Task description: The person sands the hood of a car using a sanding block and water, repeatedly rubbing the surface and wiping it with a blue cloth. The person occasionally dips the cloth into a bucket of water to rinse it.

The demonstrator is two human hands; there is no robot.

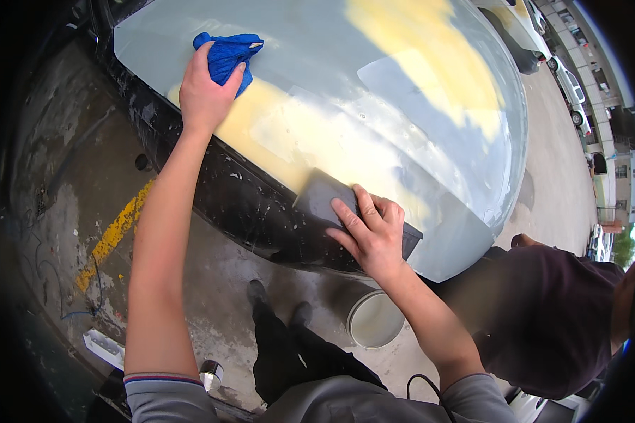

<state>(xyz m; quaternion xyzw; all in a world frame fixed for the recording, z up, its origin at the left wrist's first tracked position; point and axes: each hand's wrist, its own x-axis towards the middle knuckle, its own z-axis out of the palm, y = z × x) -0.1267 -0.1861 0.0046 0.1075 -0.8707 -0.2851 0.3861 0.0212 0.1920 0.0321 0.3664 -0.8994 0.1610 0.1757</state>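
A car hood (289,35) in grey primer spreads out in front of me, with pale yellow filler patches and a wet sheen on its surface. My left hand (206,99) grips a crumpled blue cloth (227,58) against the hood's left part, above the end of the near yellow patch (261,116). Lower and to the right, my right hand (377,233) is wrapped over a dark grey sanding block (321,194), fingers on its top. The block lies flat along the hood's near edge; its underside is hidden.
Black, speckled bodywork (240,204) borders the hood on my side. A round pale bucket (375,321) stands on the floor near my feet, and a can (211,374) is at lower left. Close on my right is another person in dark clothing (550,310). Parked cars (571,92) line the far right.
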